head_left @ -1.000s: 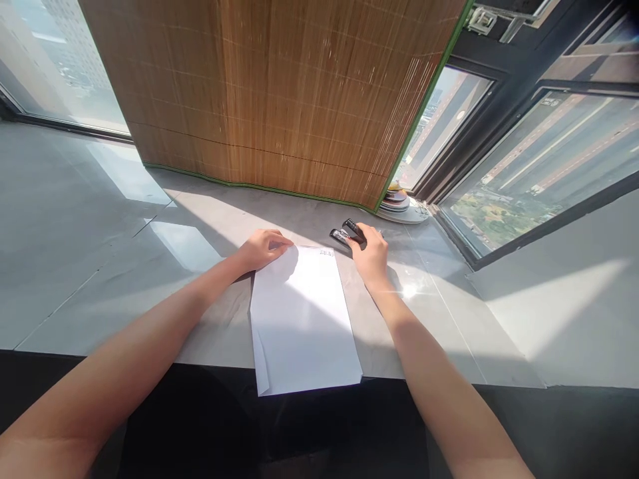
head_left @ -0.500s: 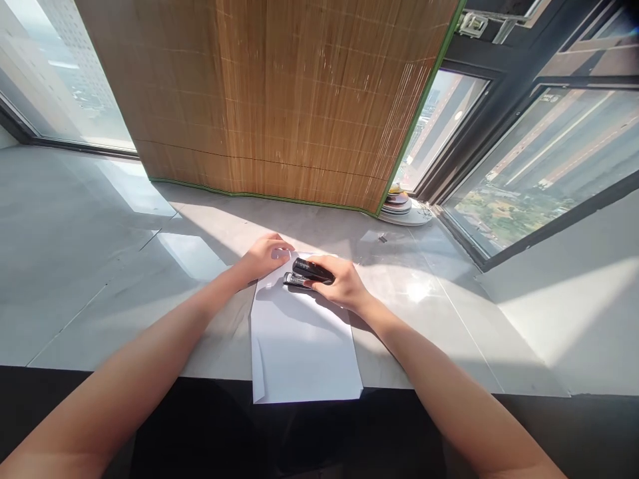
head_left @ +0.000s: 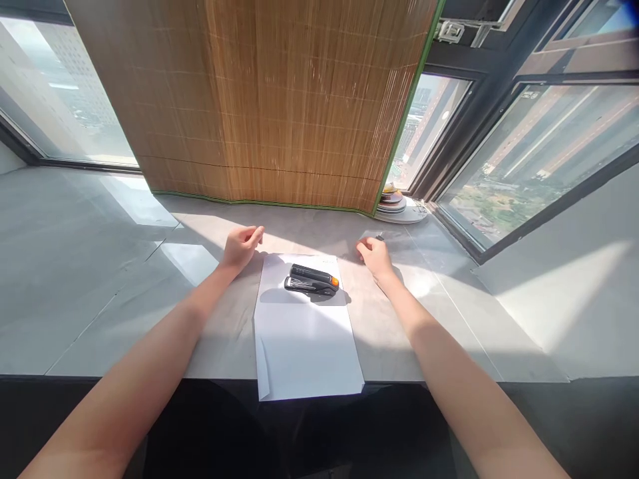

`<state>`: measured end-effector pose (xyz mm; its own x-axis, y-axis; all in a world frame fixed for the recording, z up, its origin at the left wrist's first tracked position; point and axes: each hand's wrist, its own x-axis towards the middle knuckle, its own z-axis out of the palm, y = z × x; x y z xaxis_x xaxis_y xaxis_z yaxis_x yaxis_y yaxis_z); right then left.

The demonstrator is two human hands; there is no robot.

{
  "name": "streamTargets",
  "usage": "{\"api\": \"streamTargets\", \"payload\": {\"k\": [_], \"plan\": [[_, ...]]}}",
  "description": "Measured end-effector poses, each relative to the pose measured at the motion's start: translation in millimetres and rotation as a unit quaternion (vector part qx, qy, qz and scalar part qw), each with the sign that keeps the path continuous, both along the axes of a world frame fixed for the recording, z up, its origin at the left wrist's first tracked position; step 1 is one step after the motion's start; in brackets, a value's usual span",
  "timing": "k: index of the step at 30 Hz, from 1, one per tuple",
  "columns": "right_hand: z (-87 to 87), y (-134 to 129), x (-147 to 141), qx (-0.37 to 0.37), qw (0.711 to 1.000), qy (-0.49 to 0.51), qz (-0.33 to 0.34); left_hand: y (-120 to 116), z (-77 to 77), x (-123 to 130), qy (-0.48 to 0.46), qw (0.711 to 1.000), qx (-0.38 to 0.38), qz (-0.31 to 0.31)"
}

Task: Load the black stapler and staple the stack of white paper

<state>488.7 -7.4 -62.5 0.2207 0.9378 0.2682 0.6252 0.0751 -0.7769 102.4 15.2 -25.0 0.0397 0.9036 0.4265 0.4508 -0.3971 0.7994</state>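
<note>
A black stapler [head_left: 310, 281] with an orange patch at its right end lies on white paper sheets [head_left: 307, 349], and neither hand touches it. To the left of the paper's far corner is my left hand [head_left: 240, 247], its fingers curled closed with nothing showing in them. My right hand [head_left: 375, 256] is over the counter, right of the paper, thumb and fingers drawn together. Just behind its fingers shows a small dark piece [head_left: 380, 236], partly hidden. Whether the right fingertips grip anything is hidden.
The pale stone counter [head_left: 150, 306] ends at a front edge, which the paper overhangs. A bamboo blind [head_left: 279, 106] hangs at the back. Stacked plates [head_left: 399, 211] stand in the corner by the windows [head_left: 544, 163].
My right hand has let go of the stapler, leaving it on the paper, and moved right to the small dark piece. My left hand has drawn away leftward from the paper, its fingers now curled.
</note>
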Motion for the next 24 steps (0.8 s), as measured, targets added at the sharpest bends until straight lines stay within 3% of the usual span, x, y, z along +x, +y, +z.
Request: {"api": "streamTargets", "payload": {"k": [4, 7, 11, 13, 15, 20, 24], "plan": [[1.2, -4, -10, -0.015, 0.999, -0.025, 0.042, 10, -6.1, -16, -0.124, 0.987, -0.092, 0.047], [14.9, -19, -24, 0.014, 0.995, -0.019, 0.094, 10, -7.4, -16, -0.125, 0.985, -0.105, 0.045], [34.5, -47, -42, 0.067, 0.959, 0.056, 0.27, 8, -4.5, -13, -0.108, 0.987, -0.108, 0.049], [41.5, -59, -54, 0.061, 0.929, 0.044, 0.364, 9, -4.1, -13, -0.116, 0.986, -0.11, 0.047], [45.0, -67, -66, 0.03, 0.91, 0.007, 0.414, 9, -4.5, -14, -0.116, 0.986, -0.11, 0.044], [43.2, -74, -84, -0.018, 0.901, -0.034, 0.432, 7, -3.8, -14, -0.103, 0.987, -0.113, 0.048], [46.0, -77, -66, -0.041, 0.914, -0.053, 0.4, 4, -0.6, -14, -0.098, 0.986, -0.125, 0.055]]}}
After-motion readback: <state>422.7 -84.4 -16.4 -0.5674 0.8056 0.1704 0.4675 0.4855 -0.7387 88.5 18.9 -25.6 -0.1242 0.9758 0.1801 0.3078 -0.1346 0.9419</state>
